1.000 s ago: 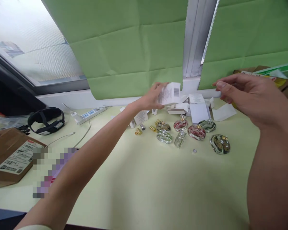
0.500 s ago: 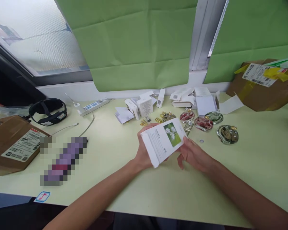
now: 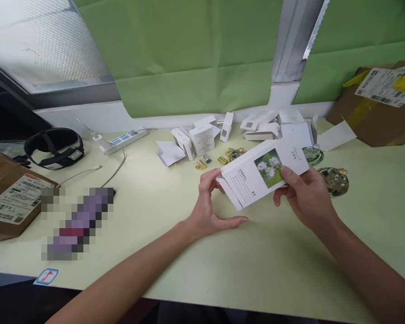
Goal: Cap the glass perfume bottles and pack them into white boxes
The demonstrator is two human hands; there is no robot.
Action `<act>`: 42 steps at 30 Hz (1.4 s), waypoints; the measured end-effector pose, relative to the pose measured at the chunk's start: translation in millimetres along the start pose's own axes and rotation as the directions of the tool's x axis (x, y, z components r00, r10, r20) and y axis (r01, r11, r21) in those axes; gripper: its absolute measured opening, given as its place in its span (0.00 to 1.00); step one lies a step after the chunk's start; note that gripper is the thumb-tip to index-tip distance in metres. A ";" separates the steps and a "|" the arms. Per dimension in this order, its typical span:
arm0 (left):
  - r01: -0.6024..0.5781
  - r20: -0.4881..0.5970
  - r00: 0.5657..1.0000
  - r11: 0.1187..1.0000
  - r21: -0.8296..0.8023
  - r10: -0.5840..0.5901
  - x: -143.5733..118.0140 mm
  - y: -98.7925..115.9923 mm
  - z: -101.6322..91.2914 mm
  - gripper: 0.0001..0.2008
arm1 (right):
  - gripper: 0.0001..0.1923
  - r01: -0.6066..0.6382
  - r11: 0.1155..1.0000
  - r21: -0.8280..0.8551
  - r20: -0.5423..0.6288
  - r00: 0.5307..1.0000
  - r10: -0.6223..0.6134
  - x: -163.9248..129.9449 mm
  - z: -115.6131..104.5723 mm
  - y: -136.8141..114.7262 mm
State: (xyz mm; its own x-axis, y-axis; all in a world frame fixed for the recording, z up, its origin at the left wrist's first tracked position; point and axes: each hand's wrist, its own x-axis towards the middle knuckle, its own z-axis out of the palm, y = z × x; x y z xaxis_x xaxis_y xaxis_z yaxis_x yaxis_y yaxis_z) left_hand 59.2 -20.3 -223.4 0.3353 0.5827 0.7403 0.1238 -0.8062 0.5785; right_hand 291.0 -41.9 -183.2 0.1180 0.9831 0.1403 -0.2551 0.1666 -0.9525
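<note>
My right hand (image 3: 307, 198) grips a flat white carton (image 3: 263, 173) with a flower picture on it, held tilted above the pale green table (image 3: 189, 252). My left hand (image 3: 209, 202) is at the carton's left end; its fingertips touch the open end flap and the thumb is spread out below. Behind the carton lie small white boxes (image 3: 202, 139), gold caps (image 3: 200, 164) and round glass perfume bottles (image 3: 334, 180), some of them hidden by the carton.
A taped cardboard box (image 3: 374, 112) stands at the back right, and a labelled brown parcel (image 3: 10, 198) lies at the left edge. A black headband (image 3: 54, 146), a power strip (image 3: 126, 138) with a cable and a blurred-out object (image 3: 77, 222) lie on the left.
My left hand took a carton from the pile at the back and brought it close. The carton went from my left hand into my right, and the left fingers moved to its end flap.
</note>
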 end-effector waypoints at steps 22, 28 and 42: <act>0.220 0.057 0.975 0.945 -0.243 -0.213 -1.3 17.4 -3.2 0.23 | 0.26 0.118 0.984 -0.131 0.088 0.990 -0.107 -6.9 8.3 -2.1; 0.230 0.062 0.973 0.939 -0.256 -0.222 -0.1 19.0 -3.5 0.22 | 0.26 0.101 0.987 -0.127 0.092 0.992 -0.090 -7.2 8.1 -1.8; 0.235 0.078 0.972 0.934 -0.270 -0.222 -1.6 15.3 -3.9 0.22 | 0.27 0.091 0.988 -0.121 0.084 0.993 -0.081 -7.0 7.7 -1.3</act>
State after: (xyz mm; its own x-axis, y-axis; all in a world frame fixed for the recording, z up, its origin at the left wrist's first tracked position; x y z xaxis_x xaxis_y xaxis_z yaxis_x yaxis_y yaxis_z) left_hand 56.8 -33.2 -214.4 0.3711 0.7376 0.5642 -0.0573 -0.5882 0.8067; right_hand 283.1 -48.4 -180.8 0.0570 0.9692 0.2397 -0.1255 0.2451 -0.9613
